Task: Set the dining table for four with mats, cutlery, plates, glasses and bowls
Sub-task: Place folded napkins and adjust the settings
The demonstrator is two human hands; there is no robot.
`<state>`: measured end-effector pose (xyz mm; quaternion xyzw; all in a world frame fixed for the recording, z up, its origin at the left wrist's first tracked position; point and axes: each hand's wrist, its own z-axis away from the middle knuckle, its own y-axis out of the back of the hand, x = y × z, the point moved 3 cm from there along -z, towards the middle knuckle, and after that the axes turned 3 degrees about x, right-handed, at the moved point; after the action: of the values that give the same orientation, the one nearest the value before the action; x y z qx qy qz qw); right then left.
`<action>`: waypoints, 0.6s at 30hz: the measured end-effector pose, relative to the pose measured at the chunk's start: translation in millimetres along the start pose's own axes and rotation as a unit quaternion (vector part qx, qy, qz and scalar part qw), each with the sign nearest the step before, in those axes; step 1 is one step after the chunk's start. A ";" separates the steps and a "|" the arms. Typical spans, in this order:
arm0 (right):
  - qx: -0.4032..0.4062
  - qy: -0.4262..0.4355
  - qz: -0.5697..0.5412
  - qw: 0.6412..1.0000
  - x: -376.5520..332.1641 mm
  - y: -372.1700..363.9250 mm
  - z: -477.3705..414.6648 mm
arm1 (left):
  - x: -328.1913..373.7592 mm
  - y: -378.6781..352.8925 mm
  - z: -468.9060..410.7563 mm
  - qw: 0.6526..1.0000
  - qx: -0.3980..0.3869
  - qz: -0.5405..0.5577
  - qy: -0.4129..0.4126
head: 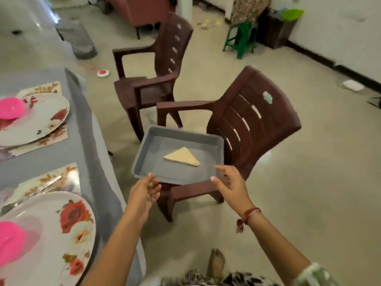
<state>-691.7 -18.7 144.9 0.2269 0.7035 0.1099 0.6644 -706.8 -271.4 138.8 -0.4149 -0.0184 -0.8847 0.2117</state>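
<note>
Hands sit at the near edge of the tray [181, 178], one at each corner. Your left hand [146, 190] is at the near-left corner and your right hand [228, 180] at the near-right. Both are slack, with the fingers loosely spread and nothing in them. Whether the fingertips touch the rim is hard to tell.

The tray rests on the seat of the chair [247, 120] in front of you. A napkin [182, 156], folded to a triangle, lies flat inside it, right of centre.

To your left is the table [86, 141] with two places laid. The near mat [61, 176] carries a knife [47, 183] and the near plate [61, 234], which has a pink near bowl [10, 242] on it. Beyond that, the far mat [47, 87] holds the far plate [45, 118] with the far bowl [11, 109] on top.
</note>
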 end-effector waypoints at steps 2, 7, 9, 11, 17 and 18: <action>-0.032 -0.007 0.007 0.999 12.8 -2.3 -33.4 | -3.0 -12.8 -10.5 1.000 0.026 -0.006 0.006; -0.110 -0.045 0.005 0.993 45.1 -29.0 -105.0 | -3.6 -30.7 -44.4 0.998 0.070 0.003 0.011; -0.132 -0.062 0.030 0.989 62.1 -42.6 -131.1 | -0.8 -36.6 -64.1 0.996 0.089 0.004 0.014; -0.160 -0.075 0.067 0.982 80.2 -56.3 -155.4 | 2.2 -45.2 -87.1 0.995 0.102 0.000 0.016; -0.243 -0.135 0.159 0.947 149.6 -107.8 -219.6 | 1.4 -76.6 -181.2 0.991 0.118 -0.038 0.050; -0.253 -0.151 0.172 0.940 163.5 -118.6 -229.5 | -1.4 -80.3 -200.0 0.989 0.128 -0.043 0.050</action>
<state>-940.6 -12.4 -32.6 0.1824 0.4941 0.3613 0.7694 -882.5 -239.5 18.3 -0.3379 -0.1391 -0.9032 0.2253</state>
